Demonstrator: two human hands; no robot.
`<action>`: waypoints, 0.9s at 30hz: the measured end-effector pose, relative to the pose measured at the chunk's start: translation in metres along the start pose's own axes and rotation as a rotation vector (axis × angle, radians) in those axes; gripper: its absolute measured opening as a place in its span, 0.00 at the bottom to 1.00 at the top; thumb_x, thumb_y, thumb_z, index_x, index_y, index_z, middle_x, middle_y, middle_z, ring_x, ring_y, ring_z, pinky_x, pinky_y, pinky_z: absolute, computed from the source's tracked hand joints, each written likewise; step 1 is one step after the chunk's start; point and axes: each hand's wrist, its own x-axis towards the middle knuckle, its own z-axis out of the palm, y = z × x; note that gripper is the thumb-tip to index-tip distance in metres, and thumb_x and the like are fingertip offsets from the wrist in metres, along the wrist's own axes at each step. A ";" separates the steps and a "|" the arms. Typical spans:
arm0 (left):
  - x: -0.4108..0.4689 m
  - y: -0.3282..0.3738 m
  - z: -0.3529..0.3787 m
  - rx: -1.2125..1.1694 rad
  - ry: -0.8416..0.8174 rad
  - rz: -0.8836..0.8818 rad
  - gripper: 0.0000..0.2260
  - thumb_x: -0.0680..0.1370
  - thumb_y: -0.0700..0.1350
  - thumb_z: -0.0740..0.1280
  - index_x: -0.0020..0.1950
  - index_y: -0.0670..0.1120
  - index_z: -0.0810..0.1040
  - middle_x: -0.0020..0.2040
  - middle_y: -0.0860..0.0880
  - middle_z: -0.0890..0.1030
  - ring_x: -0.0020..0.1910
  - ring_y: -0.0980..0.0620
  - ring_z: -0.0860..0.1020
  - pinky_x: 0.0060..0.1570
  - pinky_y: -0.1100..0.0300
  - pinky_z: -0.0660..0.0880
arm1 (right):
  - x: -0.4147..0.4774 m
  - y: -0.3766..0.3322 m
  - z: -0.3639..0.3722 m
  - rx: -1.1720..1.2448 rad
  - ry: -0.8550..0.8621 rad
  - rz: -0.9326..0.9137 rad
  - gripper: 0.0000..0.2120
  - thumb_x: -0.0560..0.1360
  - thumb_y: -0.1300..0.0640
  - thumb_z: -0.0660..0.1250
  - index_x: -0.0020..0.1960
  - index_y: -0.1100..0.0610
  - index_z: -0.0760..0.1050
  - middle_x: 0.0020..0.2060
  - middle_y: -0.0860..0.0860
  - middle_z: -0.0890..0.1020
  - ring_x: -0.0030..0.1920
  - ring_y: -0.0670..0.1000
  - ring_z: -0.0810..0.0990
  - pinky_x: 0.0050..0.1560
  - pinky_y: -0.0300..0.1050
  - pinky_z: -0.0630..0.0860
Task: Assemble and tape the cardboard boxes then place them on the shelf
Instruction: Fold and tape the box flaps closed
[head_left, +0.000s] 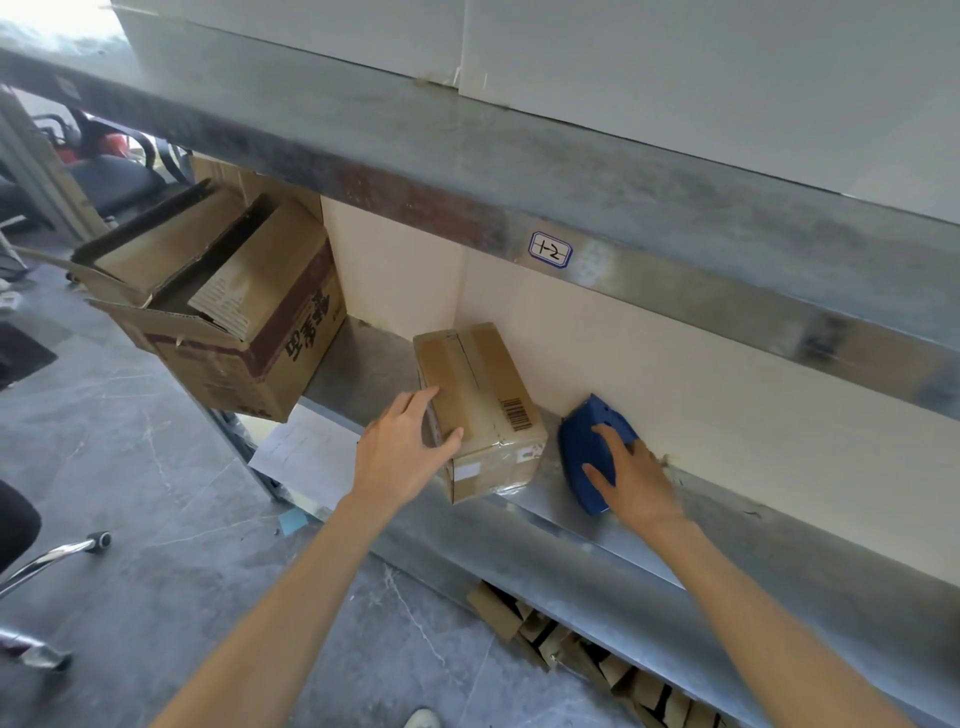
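A small taped cardboard box (488, 395) with a barcode label lies on the metal shelf (545, 514), close to the cream back wall. My left hand (402, 452) holds its near left corner, fingers on the left side and thumb on top. To the right, a blue tape dispenser (584, 452) lies on the same shelf. My right hand (631, 467) rests on it, with fingers wrapped over its top and side.
A large open cardboard box (234, 312) sits at the shelf's left end, overhanging the edge. An upper shelf beam (519, 187) with a label "1-2" runs overhead. Flattened cartons (571, 644) lie under the shelf. A chair base (57, 556) stands on the floor at left.
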 end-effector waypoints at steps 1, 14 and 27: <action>-0.001 0.000 0.000 -0.002 0.000 -0.004 0.28 0.77 0.61 0.67 0.74 0.53 0.68 0.69 0.53 0.74 0.62 0.50 0.76 0.57 0.52 0.77 | 0.001 0.001 0.001 0.032 -0.026 -0.008 0.28 0.82 0.44 0.59 0.78 0.44 0.52 0.60 0.59 0.74 0.57 0.58 0.75 0.50 0.51 0.77; -0.003 0.001 0.004 -0.007 -0.013 -0.039 0.29 0.76 0.63 0.66 0.74 0.53 0.68 0.68 0.53 0.74 0.61 0.50 0.77 0.56 0.48 0.78 | 0.027 0.016 -0.013 0.301 -0.279 -0.032 0.42 0.75 0.65 0.66 0.78 0.39 0.47 0.54 0.69 0.77 0.34 0.55 0.73 0.35 0.48 0.70; -0.001 0.002 0.000 -0.026 -0.065 -0.069 0.30 0.77 0.63 0.66 0.76 0.54 0.65 0.68 0.53 0.74 0.62 0.51 0.76 0.55 0.56 0.76 | 0.023 -0.001 -0.015 0.289 -0.222 0.046 0.42 0.78 0.66 0.60 0.78 0.36 0.43 0.32 0.56 0.72 0.28 0.52 0.73 0.27 0.45 0.70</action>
